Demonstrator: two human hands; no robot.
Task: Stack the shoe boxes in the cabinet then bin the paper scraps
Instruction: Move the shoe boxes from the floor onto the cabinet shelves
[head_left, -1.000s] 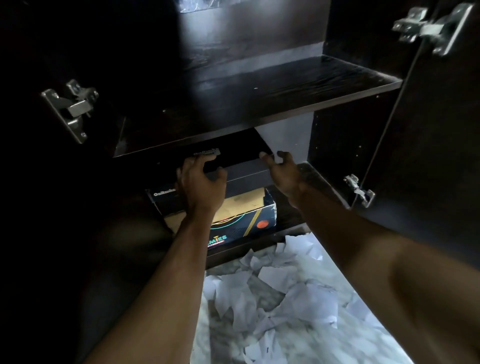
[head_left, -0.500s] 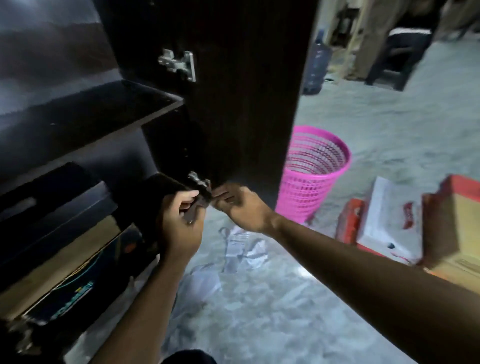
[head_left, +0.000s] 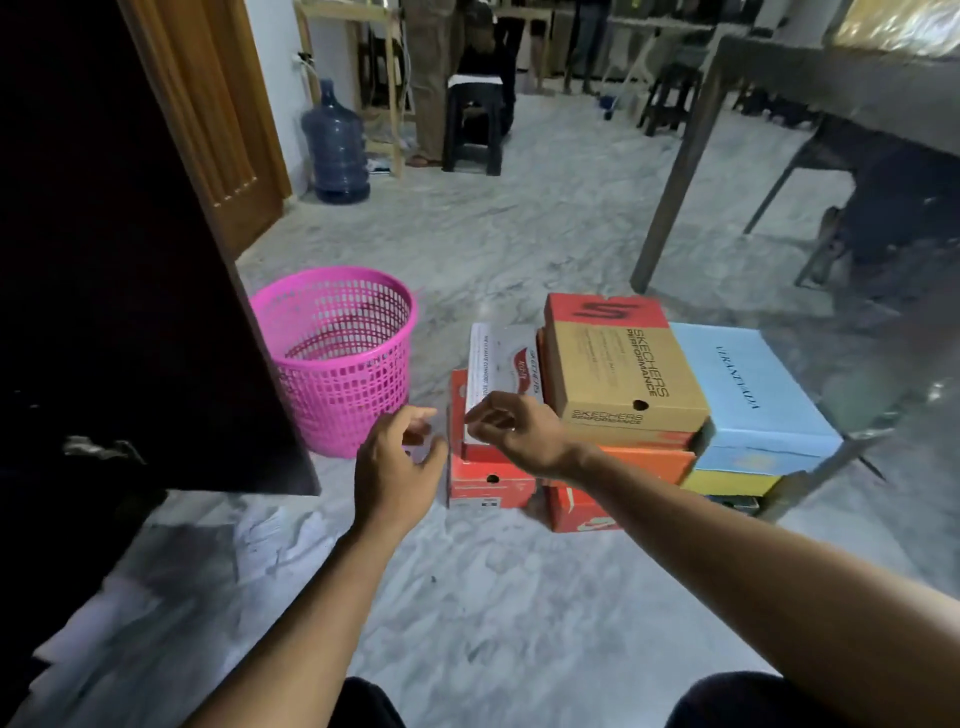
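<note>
A pile of shoe boxes stands on the marble floor ahead. A white-lidded box (head_left: 504, 364) lies on a red box (head_left: 485, 478). A tan Skechers box (head_left: 621, 364) sits on an orange box (head_left: 649, 460), and a light blue box (head_left: 753, 395) is on the right. My right hand (head_left: 511, 428) hovers at the near end of the white-lidded box, fingers curled, holding nothing. My left hand (head_left: 397, 462) is open just left of the red box. The pink mesh bin (head_left: 337, 353) stands to the left. Paper scraps (head_left: 280, 535) lie on the floor at lower left.
The dark cabinet door (head_left: 130, 260) fills the left side. A blue water jug (head_left: 336, 143) stands by the far wall. A table (head_left: 841, 88) with a leg (head_left: 675, 171) is at the right. A black stool (head_left: 475, 124) and standing people are farther back.
My view swung right from the cabinet shelf to the pile of boxes. Both hands left the black box in the cabinet and moved across to the boxes on the floor.
</note>
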